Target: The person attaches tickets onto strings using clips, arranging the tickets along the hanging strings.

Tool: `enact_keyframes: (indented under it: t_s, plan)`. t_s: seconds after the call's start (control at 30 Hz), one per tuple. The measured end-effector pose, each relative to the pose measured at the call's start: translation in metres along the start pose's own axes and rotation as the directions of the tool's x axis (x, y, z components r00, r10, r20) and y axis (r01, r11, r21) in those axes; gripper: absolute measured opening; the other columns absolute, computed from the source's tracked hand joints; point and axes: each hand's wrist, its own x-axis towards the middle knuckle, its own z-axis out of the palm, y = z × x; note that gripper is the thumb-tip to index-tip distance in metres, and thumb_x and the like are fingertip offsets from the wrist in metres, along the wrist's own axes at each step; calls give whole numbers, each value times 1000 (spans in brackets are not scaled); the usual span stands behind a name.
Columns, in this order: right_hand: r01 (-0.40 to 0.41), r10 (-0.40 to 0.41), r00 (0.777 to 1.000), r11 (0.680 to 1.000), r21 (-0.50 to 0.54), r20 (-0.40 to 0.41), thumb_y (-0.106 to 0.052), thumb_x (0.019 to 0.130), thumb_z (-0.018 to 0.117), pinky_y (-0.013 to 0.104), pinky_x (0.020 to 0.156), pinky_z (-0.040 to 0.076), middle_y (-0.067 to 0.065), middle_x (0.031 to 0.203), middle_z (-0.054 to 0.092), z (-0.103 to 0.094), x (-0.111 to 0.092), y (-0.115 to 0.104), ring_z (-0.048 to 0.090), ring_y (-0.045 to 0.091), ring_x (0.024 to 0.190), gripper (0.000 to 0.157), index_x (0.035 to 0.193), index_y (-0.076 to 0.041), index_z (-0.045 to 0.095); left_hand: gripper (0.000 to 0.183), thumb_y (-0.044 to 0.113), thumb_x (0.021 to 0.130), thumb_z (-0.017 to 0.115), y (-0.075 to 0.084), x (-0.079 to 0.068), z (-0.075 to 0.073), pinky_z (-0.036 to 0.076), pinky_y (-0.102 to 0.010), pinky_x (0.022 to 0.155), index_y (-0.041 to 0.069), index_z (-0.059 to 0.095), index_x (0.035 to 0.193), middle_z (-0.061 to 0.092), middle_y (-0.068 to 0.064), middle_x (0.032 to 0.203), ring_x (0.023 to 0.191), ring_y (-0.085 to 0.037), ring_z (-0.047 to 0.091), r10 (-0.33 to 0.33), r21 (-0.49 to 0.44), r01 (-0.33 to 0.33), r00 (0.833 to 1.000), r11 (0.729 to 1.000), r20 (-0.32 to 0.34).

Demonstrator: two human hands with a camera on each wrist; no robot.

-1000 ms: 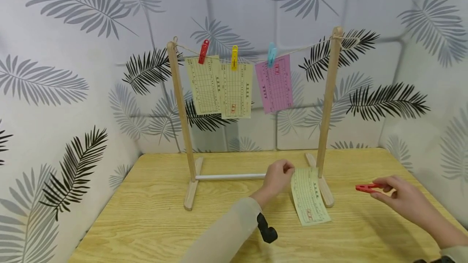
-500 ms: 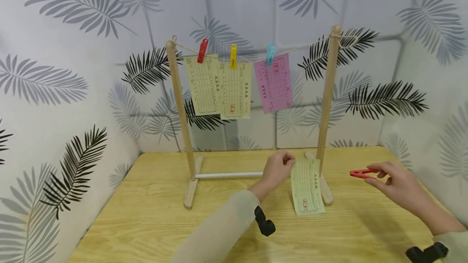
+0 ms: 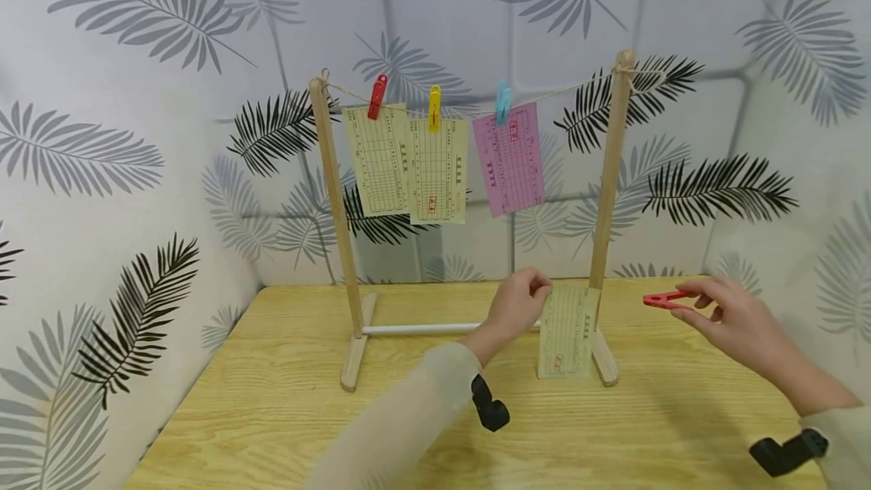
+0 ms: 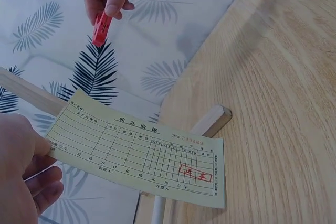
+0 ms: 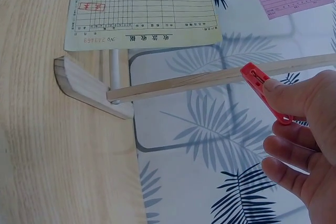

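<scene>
My left hand point(image 3: 515, 307) pinches a yellow-green receipt slip point(image 3: 566, 335) by its upper left corner, and the slip hangs in front of the rack's right post. Printed lines and a red stamp show on that slip point(image 4: 142, 156) in the left wrist view. To the right, my right hand point(image 3: 738, 331) holds a red clothespin point(image 3: 658, 300) between thumb and fingers, its nose pointing left. Above, a string point(image 3: 565, 92) carries two yellow slips point(image 3: 376, 161) under a red and a yellow clothespin point(image 3: 435, 107), and a pink slip point(image 3: 509, 165) under a blue clothespin point(image 3: 503, 103).
The string spans two wooden posts point(image 3: 610, 180) joined low down by a white rod point(image 3: 422, 329). Their wooden feet point(image 3: 355, 361) stand on a wood-grain table point(image 3: 272, 414). Behind is a wall covering point(image 3: 136, 248) printed with leaves.
My left hand has lifted the slip upward, and its lower edge has come off the tabletop area toward the post. My right hand has risen and shifted slightly left with the red clothespin.
</scene>
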Motion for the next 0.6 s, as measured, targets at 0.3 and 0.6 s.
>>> enact_keyframes:
  t_s: [0.3,0.6]
  plan:
    - [36,-37,999,999,-35,-14,-8,72,78,24,52,43,5,87,54,-8,8,-3,46,12,70,36,104,-1,63,6,9,90,60,14,10,-12,43,-14,64,7,65,91,64,1,83,71,-5,55,51,40,-50,999,998,-14]
    - [67,-68,998,997,-41,-16,-10,75,77,25,53,43,6,89,52,-13,17,-6,45,12,70,34,105,-2,63,8,10,92,58,23,17,-23,45,-16,64,8,66,93,64,0,85,71,-5,56,46,57,-45,999,997,-10]
